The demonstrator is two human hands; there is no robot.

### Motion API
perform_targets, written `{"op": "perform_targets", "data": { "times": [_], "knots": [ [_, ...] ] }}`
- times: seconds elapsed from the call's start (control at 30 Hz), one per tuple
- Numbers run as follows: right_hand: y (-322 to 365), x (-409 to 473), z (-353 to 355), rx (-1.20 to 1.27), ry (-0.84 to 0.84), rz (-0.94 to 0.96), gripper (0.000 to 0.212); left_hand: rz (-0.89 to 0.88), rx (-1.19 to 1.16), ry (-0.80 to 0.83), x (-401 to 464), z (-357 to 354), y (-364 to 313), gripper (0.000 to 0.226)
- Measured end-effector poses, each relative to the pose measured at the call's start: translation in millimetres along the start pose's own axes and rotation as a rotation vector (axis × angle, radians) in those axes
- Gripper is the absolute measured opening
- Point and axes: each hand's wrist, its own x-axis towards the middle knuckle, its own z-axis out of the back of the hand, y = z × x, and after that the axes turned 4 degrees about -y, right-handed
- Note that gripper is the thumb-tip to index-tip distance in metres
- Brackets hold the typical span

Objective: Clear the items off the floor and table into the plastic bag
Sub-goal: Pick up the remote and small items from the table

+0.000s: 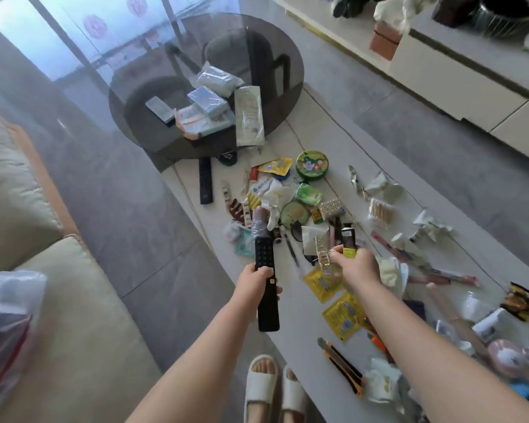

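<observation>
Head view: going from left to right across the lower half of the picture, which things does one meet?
plastic bag → left hand holding black remote → right hand pinching gold clip → dark snack wrapper

Grey tiled floor (pixel 153 227), beige sofa (pixel 74 315), cream low cabinet (pixel 458 87), bright daylit window (pixel 104 29)

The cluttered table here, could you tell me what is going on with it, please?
A person is clearing it by hand. The left hand grips a black remote control, and the right hand pinches a gold hair clip above the pile. The white table remains strewn with yellow sachets, a green round tin, a utility knife and crumpled tissues. The plastic bag sits on the sofa to the left, so most of the clearing is still to do.
</observation>
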Motion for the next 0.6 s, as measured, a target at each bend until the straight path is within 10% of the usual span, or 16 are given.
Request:
{"op": "perform_targets", "data": {
  "times": [0.6],
  "knots": [
    [136, -181, -208, 0.082, 0.643, 0.096, 0.012, 0.008, -0.646, -0.321, -56, 264, -8, 0.020]
  ]
}}
